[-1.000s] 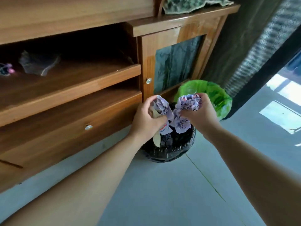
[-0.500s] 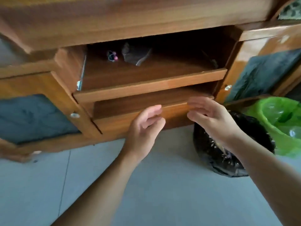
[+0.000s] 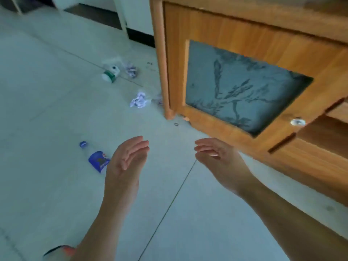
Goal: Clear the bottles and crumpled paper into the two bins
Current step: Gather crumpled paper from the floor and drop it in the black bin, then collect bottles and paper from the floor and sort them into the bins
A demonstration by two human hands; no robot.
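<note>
Both empty: left hand (image 3: 125, 162) and right hand (image 3: 218, 159) spread, between pickups; blue-labelled bottle (image 3: 98, 160) beside left looks next.

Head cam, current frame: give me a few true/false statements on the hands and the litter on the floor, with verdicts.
1. Both the left hand and right hand are empty. True.
2. The blue-label bottle stands upright. False: it lies on its side on the floor.
3. A crumpled paper ball lies near the cabinet corner. True.
4. The green-label bottle is in a bin. False: it lies on the floor; no bin is in view.
</note>
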